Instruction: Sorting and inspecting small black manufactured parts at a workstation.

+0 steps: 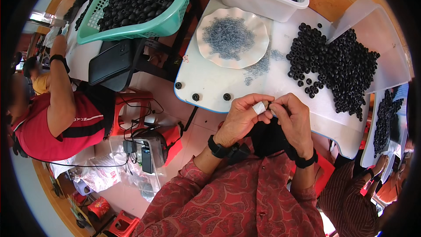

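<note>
My left hand [244, 115] and my right hand [293, 121] meet just off the near edge of the white table [210, 77]. Both are closed, fingertips pinched together on something too small and too covered to make out. White tape [260, 107] wraps a finger of the left hand. Left of my hands, three small black ring-shaped parts [226, 97] sit apart along the table edge. A large heap of similar black parts [326, 57] spreads at the right. Beyond my hands, a white scalloped plate [258, 52] holds many tiny translucent rings [228, 37], some spilled beside it.
At the back stand a white tub [280, 12] and a green basket [173, 28], both full of black parts. A translucent bin [372, 39] lies tipped by the heap. People sit left, in a red shirt [66, 120], and right, in a striped top [348, 193]. Red stools [131, 105] stand nearby.
</note>
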Demonstrator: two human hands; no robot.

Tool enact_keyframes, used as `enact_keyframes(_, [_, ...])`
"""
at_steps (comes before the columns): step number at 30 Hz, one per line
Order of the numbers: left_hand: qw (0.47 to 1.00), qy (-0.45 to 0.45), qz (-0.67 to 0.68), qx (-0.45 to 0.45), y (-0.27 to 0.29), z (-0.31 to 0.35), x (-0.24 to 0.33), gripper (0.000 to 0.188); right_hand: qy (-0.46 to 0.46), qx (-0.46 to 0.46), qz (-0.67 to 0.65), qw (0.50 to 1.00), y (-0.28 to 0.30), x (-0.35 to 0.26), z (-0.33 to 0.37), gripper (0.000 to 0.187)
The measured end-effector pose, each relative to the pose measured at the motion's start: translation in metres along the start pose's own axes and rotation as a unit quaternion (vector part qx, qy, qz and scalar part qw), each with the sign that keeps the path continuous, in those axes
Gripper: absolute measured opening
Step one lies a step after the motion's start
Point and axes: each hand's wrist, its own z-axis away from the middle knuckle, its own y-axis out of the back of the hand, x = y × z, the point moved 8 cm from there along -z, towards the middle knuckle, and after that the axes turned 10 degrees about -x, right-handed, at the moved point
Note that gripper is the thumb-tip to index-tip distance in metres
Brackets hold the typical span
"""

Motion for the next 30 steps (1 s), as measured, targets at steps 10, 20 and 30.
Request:
enact_keyframes(10, [0.994, -0.002, 0.103, -0.02, 0.001, -0.001, -0.003, 0.028, -0.052, 0.029, -0.177, 0.982, -0.004, 0.016, 0.006, 0.013])
enact_keyframes(20, [0.999, -0.01, 0.046, 0.003, 0.001, 0.0, -0.003, 0.027, -0.048, 0.039, -0.163, 0.985, -0.009, 0.015, 0.005, 0.014])
enact_keyframes(30, [0.99, -0.001, 0.14, -0.012, 0.0, -0.003, 0.0, 0.027, -0.057, 0.042, -0.342, 0.937, -0.009, 0.041, 0.01, 0.019])
